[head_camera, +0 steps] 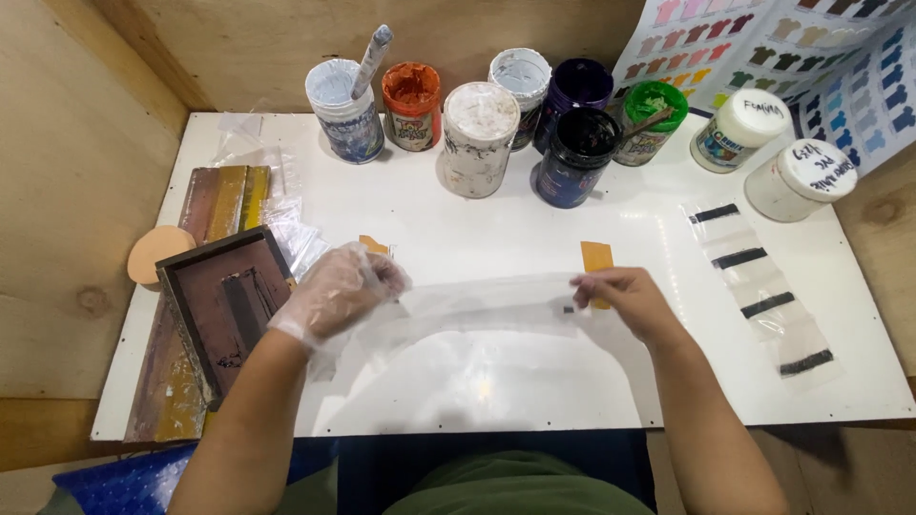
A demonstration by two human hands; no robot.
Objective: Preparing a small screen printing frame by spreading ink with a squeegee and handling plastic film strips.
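Nine paint jars stand along the back of the white table (496, 381): a white-filled jar (343, 110) with a stirring stick (370, 59) in it, an orange one (411, 105), a crusted white jar (479, 138), a black one (577, 157), a green one (651, 119) holding a stick, and two lidded white tubs (749, 129). Both hands hold a long clear film strip (482, 305) stretched flat just above the table's middle. The left hand (339, 291), in a thin crinkly plastic glove, has its fingers closed on one end; the bare right hand (625, 298) pinches the other, beside a small orange tab (596, 257). A framed dark-red screen (224, 305) lies left on stained wooden squeegees (224, 195). Another clear strip with black bars (763, 291) lies right. The film's edges are hard to trace against the glossy tabletop.
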